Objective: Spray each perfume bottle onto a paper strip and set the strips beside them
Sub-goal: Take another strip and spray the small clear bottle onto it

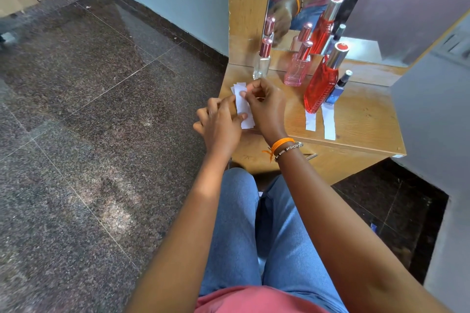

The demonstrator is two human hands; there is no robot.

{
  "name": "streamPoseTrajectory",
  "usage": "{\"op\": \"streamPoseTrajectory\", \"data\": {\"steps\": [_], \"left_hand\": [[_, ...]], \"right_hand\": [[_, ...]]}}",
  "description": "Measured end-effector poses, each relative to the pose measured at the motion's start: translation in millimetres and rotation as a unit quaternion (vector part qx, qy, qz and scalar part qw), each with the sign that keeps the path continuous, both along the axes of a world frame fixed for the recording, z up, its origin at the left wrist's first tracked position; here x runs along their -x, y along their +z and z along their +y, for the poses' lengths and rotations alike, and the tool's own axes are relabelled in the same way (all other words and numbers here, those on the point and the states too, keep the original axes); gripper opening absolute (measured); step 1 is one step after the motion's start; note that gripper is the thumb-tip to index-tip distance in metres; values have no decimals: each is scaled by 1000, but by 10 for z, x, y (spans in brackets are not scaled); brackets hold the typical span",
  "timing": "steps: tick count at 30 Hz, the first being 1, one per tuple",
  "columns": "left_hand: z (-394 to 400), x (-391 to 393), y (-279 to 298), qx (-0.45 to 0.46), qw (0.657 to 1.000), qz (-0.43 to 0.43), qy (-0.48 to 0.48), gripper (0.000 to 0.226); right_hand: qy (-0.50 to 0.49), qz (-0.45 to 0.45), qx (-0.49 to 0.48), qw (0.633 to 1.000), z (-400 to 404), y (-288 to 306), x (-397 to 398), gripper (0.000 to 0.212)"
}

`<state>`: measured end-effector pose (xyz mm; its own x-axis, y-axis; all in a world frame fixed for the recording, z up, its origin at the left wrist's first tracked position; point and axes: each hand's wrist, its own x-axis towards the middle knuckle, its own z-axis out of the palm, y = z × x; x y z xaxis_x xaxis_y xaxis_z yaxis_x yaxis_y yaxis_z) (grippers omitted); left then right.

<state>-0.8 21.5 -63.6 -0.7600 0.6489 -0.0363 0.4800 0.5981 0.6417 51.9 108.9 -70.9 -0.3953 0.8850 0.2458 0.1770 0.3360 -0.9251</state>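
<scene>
Four perfume bottles stand on the wooden dresser top (361, 122): a clear one (262, 63), a pink one (297, 71), a tall red one (321, 86) and a small blue one (335, 93). One white strip (310, 121) lies in front of the red bottle and another (329, 124) in front of the blue one. At the dresser's left front corner both hands hold a small stack of white paper strips (243, 105). My left hand (220, 124) grips its lower part. My right hand (264, 104) pinches the upper end of a strip.
A mirror (318, 2) stands behind the bottles and reflects them and my hand. Dark granite floor (89, 109) lies to the left. A grey wall (432, 109) closes the right side. My knees in blue jeans (254, 236) sit below the dresser's front edge.
</scene>
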Motion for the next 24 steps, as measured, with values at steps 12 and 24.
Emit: {"op": "streamPoseTrajectory", "data": {"steps": [12, 24], "left_hand": [[-59, -127, 137, -66, 997, -22, -34, 40], [42, -337, 91, -30, 995, 19, -98, 30]], "right_hand": [[-51, 34, -42, 997, 27, 169, -419, 22], [-56, -241, -221, 943, 177, -57, -555, 20]]}}
